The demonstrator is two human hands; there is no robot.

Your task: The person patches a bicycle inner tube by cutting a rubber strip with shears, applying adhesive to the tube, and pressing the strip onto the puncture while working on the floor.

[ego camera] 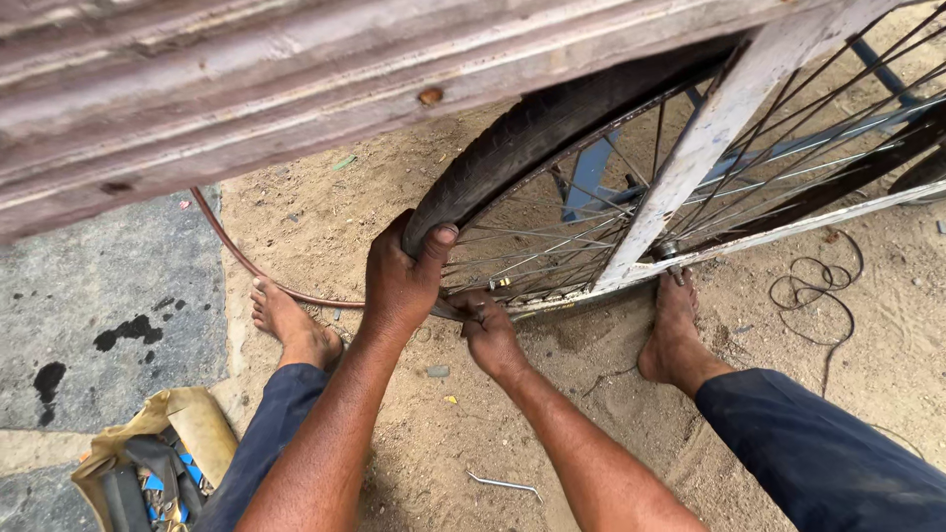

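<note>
We see a bicycle wheel (631,187) under a grey wooden cart bed (296,89), its lowest part just above the sandy ground (414,433). The black tyre (522,133) curves from the bottom of the wheel up and to the right until the wood hides it; the wheel stands roughly upright, its plane running from near left to far right, with the spokes (552,236) fanning out from a hub we cannot see.

Our left hand (404,281) is clamped on the tyre at its lower left bend, thumb on the near side pointing up, fingers wrapped over the tread, forearm rising from the bottom of the view. Our right hand (490,330) sits just beside it to the right, at the bottom of the metal rim (537,296), fingers curled and pressing there; whether it grips a small tool or only the rim edge we cannot tell. Its forearm comes in from the lower right.

A thin reddish inner tube (236,251) loops out to the left from the tyre and runs back under the wood. A white-painted frame bar (690,158) crosses the wheel on a slant. Bare feet are planted either side: left foot (291,320) by the tube, right foot (675,330) below the frame, dark blue trouser legs (818,453) near. A bent metal rod (505,484) lies on the sand between the arms, a black cord (813,296) coils to the right, and an open bag of tools (158,463) sits at lower left by the concrete slab (99,296).
</note>
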